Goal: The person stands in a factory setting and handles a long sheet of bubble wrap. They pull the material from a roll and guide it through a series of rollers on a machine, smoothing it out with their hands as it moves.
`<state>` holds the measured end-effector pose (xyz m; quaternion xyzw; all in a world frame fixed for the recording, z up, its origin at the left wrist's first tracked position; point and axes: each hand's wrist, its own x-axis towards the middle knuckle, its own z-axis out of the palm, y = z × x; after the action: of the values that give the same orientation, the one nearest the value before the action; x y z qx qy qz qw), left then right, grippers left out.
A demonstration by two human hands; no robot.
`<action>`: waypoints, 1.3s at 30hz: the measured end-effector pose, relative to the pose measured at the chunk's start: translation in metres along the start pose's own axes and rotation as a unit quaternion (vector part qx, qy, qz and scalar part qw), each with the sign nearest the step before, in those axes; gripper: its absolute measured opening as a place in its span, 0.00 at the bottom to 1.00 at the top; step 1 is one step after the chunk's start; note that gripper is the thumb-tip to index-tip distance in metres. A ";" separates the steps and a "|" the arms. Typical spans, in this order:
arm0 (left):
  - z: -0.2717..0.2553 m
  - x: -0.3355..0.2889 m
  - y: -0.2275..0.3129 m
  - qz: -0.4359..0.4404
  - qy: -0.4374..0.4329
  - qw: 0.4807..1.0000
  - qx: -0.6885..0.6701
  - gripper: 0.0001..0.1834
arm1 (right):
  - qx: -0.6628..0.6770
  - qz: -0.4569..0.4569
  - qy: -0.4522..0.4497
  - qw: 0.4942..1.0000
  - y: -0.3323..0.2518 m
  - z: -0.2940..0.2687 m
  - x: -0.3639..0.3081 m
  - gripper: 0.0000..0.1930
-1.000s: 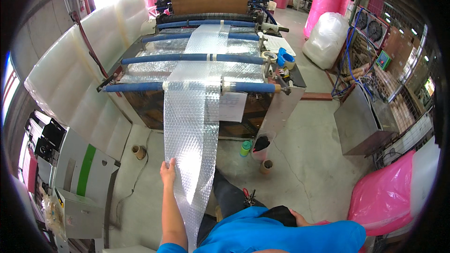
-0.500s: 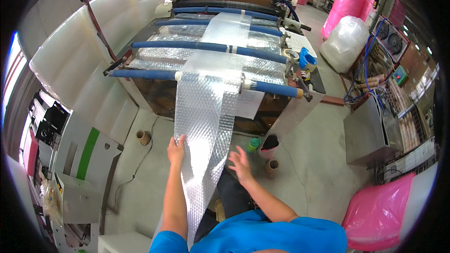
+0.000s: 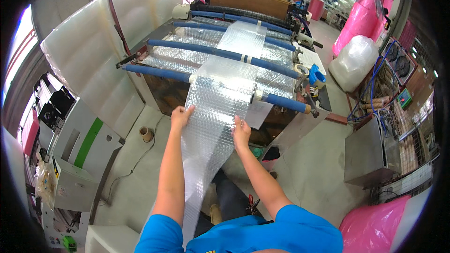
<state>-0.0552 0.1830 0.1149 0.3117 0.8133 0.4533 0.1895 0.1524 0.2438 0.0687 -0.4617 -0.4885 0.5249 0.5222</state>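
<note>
A long strip of clear bubble wrap [image 3: 213,117] comes over the blue-covered rollers and hangs toward me, running down past my legs. At its left edge my left hand [image 3: 180,118] is closed, with the thumb on top and the other fingers partly hidden. My right hand [image 3: 241,133] pinches the opposite edge, slightly lower down. Between the hands the strip lies fairly flat; below them it narrows and slants to the lower left. Just above, the front blue roller [image 3: 286,102] carries the strip, which covers the roller's middle.
Behind the rollers stands a machine with a wide brown roll [image 3: 248,1]. White wrapped bundles [image 3: 93,42] line the left. A cardboard tube [image 3: 146,134] and a cable lie on the floor. Blue tape [image 3: 317,74] sits at the machine's right; pink wrapped goods [image 3: 372,225] stand lower right. Other people are far back.
My right hand has moved from open beside the strip to holding its right edge. My left hand has slid higher up the left edge. The view has shifted slightly.
</note>
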 end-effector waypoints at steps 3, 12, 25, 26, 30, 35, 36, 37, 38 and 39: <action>-0.002 -0.041 -0.042 0.018 -0.001 0.999 -0.042 0.30 | -0.001 0.024 -0.029 0.999 0.003 -0.003 -0.026 0.14; -0.044 -0.157 -0.109 -0.071 0.017 0.997 -0.008 0.32 | 0.020 0.157 -0.170 0.973 0.076 -0.042 -0.166 0.15; -0.116 -0.168 -0.047 0.008 0.096 0.975 -0.202 0.11 | 0.116 0.080 -0.212 0.967 -0.050 -0.039 -0.202 0.16; -0.112 -0.169 -0.054 -0.011 0.081 0.969 -0.234 0.11 | 0.122 0.084 -0.216 0.965 -0.046 -0.040 -0.201 0.16; -0.099 -0.168 -0.077 -0.013 0.107 0.967 -0.230 0.12 | 0.108 0.178 -0.187 0.960 -0.055 -0.041 -0.208 0.17; -0.095 -0.171 -0.050 0.087 0.223 0.971 -0.029 0.15 | 0.077 0.113 -0.205 0.969 -0.040 -0.043 -0.203 0.18; -0.090 -0.168 -0.055 0.062 0.204 0.977 0.009 0.16 | 0.062 0.127 -0.202 0.969 -0.027 -0.044 -0.203 0.18; -0.082 -0.166 -0.066 0.035 0.187 0.981 0.045 0.17 | 0.047 0.141 -0.201 0.968 -0.011 -0.045 -0.202 0.18; -0.072 -0.164 -0.078 0.010 0.168 0.982 0.081 0.17 | 0.018 0.118 -0.186 0.975 0.014 -0.045 -0.197 0.19; -0.060 -0.161 -0.093 -0.009 0.165 0.982 0.096 0.18 | 0.020 0.122 -0.188 0.974 0.027 -0.045 -0.193 0.19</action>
<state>-0.0037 0.0001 0.0708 0.2418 0.8758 0.4170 0.0258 0.2001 0.0532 0.0323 -0.4005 -0.5074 0.6717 0.3619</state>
